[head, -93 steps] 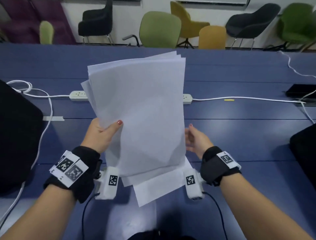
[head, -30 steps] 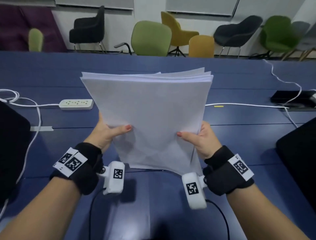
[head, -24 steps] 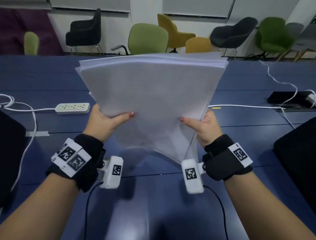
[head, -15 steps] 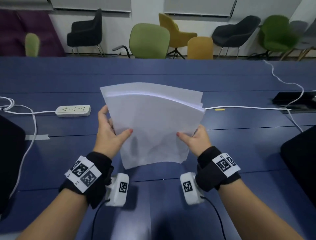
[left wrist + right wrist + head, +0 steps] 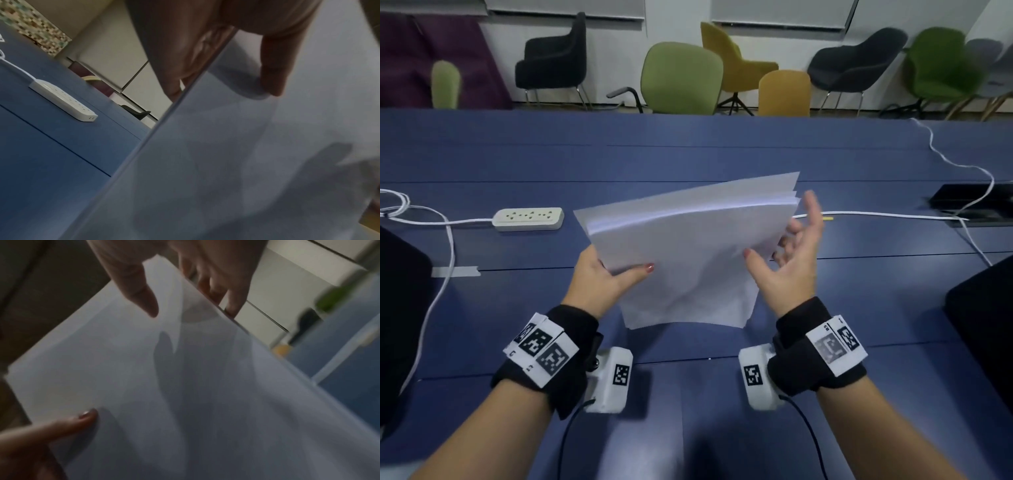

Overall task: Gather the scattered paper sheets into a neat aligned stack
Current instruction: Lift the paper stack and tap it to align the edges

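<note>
1. Paper stack [image 5: 681, 260]: white sheets held above the blue counter [image 5: 722, 150], tilted so the far edge stands higher than the near edge. The far right corner fans slightly, with several sheet edges showing apart; the near edge hangs just above the counter surface.
2. Left hand [image 5: 602, 277]: grips the stack at its left edge. The thumb lies on the upper face of the top sheet, and the fingers [image 5: 174, 91] pass behind the stack, clamped on the paper, as the left wrist view shows.
3. Right hand [image 5: 787, 267]: palm turned toward the right edge of the stack, fingers [image 5: 813, 212] spread apart and straight. The thumb tip lies at the upper face near the right edge; in the right wrist view the fingers [image 5: 232, 305] reach past the paper's edge. Whether they touch the sheets cannot be told; no pinch is seen.
4. Power strip [image 5: 528, 219]: white, lying on the counter to the left of the stack, well apart from it, with a white cable [image 5: 441, 222] running off to the left.
5. Second white cable [image 5: 887, 215]: runs along the counter to the right, behind the right hand.
6. Chairs [image 5: 681, 78]: green, yellow and black, standing beyond the far edge of the counter.
</note>
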`<state>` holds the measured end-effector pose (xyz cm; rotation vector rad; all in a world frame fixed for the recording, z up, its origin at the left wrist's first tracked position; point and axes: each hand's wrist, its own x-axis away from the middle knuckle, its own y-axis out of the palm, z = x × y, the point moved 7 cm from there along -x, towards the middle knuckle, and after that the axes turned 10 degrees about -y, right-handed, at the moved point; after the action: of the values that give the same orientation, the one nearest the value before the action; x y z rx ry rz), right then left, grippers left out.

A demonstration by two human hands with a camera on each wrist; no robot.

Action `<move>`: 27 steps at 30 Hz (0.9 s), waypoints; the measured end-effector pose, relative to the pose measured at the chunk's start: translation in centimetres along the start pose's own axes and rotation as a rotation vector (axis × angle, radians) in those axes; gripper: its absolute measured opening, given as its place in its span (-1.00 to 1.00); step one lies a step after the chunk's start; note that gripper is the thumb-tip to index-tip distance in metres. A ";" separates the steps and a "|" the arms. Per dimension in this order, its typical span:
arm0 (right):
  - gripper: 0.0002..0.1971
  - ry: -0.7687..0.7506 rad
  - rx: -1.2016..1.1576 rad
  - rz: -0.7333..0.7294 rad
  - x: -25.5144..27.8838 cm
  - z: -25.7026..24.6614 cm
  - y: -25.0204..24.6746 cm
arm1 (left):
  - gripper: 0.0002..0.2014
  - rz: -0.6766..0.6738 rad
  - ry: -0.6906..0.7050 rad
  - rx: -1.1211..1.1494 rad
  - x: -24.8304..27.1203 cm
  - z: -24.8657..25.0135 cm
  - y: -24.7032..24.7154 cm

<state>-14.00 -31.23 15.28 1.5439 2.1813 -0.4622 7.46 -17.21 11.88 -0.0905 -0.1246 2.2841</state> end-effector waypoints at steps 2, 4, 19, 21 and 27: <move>0.00 -0.235 0.151 0.020 -0.5 -3.0 0.0 | -0.63 0.000 0.007 0.010 0.2 0.1 0.1; -0.05 -0.460 0.349 0.009 -0.9 -5.5 0.7 | -0.66 0.010 0.018 0.007 0.2 0.5 0.3; -0.25 -0.079 -0.037 -0.023 -1.1 -1.3 -0.2 | -0.76 0.056 0.019 -0.056 -0.1 0.8 0.5; -0.55 -0.076 -0.131 0.031 -1.6 -1.6 -1.0 | -0.76 0.095 0.049 -0.029 0.1 1.5 0.6; -0.64 0.071 -0.088 -0.066 0.1 0.7 -1.5 | -0.85 0.067 -0.019 -0.038 1.8 -0.8 2.2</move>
<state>-15.31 -31.96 14.63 1.4665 2.2802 -0.3322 4.72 -17.26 10.74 -0.0943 -0.1769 2.3498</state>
